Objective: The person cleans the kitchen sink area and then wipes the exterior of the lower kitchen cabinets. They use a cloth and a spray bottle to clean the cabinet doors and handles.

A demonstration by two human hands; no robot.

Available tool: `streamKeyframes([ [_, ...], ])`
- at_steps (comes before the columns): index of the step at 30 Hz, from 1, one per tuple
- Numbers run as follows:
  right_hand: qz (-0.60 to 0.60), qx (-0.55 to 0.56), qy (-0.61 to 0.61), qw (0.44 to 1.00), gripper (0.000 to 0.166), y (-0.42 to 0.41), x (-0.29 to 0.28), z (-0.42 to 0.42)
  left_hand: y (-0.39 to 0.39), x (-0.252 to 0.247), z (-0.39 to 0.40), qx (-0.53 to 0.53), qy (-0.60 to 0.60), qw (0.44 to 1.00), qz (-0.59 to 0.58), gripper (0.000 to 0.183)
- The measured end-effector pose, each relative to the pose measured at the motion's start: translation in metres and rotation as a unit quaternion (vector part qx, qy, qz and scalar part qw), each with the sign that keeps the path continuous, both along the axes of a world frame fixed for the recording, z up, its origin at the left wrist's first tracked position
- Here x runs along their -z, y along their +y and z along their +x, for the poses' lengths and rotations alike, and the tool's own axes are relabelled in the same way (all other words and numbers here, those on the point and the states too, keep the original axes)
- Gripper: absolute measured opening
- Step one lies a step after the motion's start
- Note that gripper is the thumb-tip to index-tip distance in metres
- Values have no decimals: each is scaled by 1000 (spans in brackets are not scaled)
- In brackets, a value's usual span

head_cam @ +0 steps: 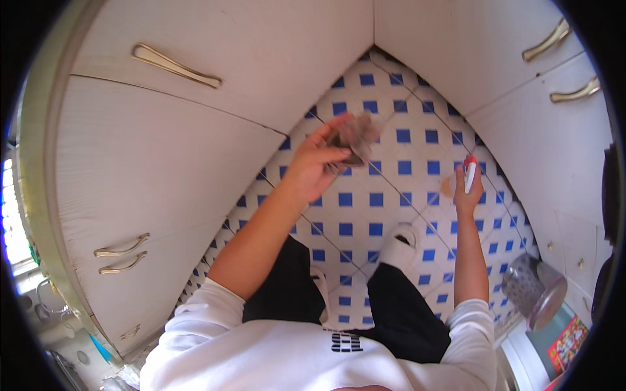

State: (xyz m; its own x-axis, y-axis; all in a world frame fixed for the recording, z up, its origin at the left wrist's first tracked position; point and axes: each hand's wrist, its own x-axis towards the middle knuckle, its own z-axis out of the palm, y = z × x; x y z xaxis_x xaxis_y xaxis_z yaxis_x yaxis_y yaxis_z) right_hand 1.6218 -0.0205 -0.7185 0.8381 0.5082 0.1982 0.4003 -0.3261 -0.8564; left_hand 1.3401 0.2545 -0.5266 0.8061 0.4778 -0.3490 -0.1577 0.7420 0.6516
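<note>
My left hand (318, 163) grips a crumpled brownish-grey cloth (358, 139), blurred, in front of the white cabinet fronts and above the tiled floor. Over to the right, my right hand (468, 188) is closed around a spray bottle whose red and white trigger head (470, 173) shows above the fingers. Part of an amber-coloured bottle body (446, 186) seems to show beside that hand; the rest is hidden by the hand.
White cabinets with metal handles (177, 66) meet in a corner ahead. The floor (404, 167) has blue and white tiles. A transparent bin (530, 288) stands at lower right. My white slipper (398, 249) is on the floor. A countertop edge (44, 195) curves along the left.
</note>
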Motion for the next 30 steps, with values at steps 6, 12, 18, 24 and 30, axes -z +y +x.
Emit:
streamKeyframes([
  [6,-87,14,-2,996,70,-47,0,-2,4,-4,2,-17,5,999,47,85],
  [12,-378,23,113,919,54,-106,-14,-41,-3,-20,8,1,8,997,75,90],
  [18,-58,-243,470,847,59,-22,-122,-123,-23,-9,9,69,108,922,366,91],
  [24,191,-184,595,758,60,96,-140,-130,-56,1,17,54,63,974,210,77],
  [30,374,-142,604,690,52,87,-144,-139,-33,17,8,13,182,983,-15,19],
])
